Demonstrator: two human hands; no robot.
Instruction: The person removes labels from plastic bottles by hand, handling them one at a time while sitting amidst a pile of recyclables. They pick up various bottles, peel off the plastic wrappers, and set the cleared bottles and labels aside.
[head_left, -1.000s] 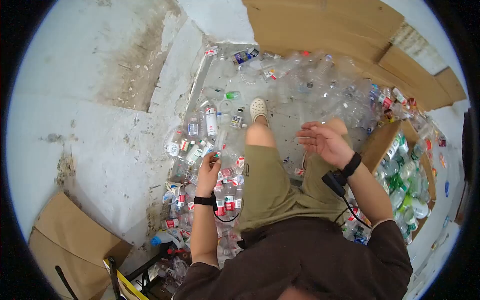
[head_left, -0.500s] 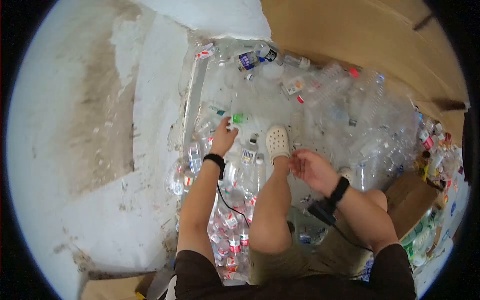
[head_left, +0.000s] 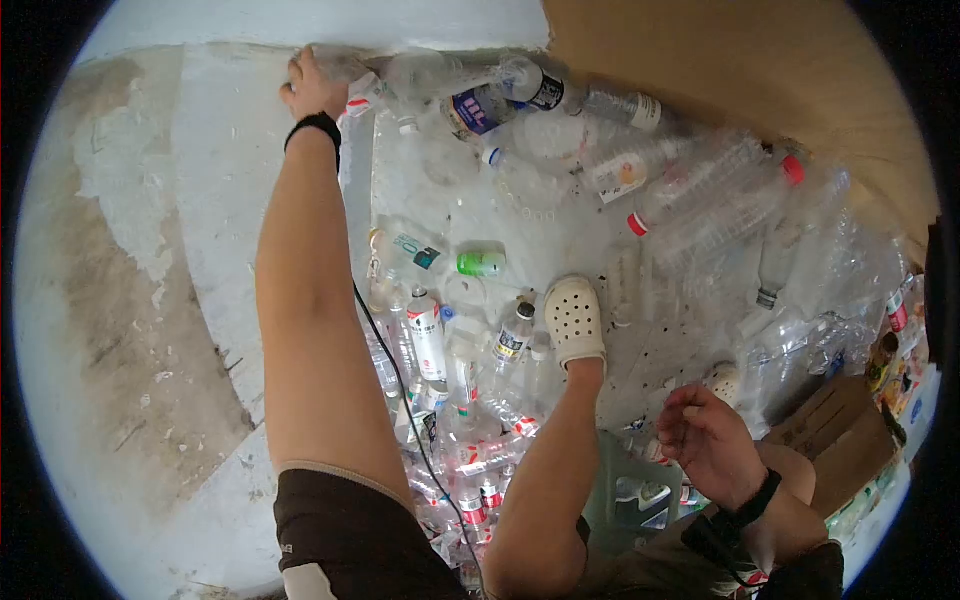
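Observation:
My left hand point(head_left: 314, 88) is stretched far out to the upper left, at the foot of the wall. Its bent fingers are around the near end of a clear plastic bottle point(head_left: 362, 94) with a red and white label; the thumb is hidden. My right hand point(head_left: 708, 440) hovers at the lower right, palm turned inward, fingers loosely curved and holding nothing. A green can point(head_left: 481, 263) lies mid-floor beside a clear bottle point(head_left: 408, 248) with a teal label. Upright near my left forearm stands a white-labelled bottle point(head_left: 427, 338), with a black-capped bottle point(head_left: 514, 332) to its right.
Many clear bottles point(head_left: 700, 200) are heaped along the cardboard wall point(head_left: 700, 50). My foot in a cream clog point(head_left: 574, 318) is planted mid-floor. A greenish plastic crate point(head_left: 612, 500) sits between my legs, and a cardboard box point(head_left: 835, 440) stands at right. A black cable point(head_left: 385, 350) hangs from my left wrist.
My left hand has moved from beside the green can to the labelled bottle at the upper left. My right hand has shifted down and right. The view has tilted and come closer.

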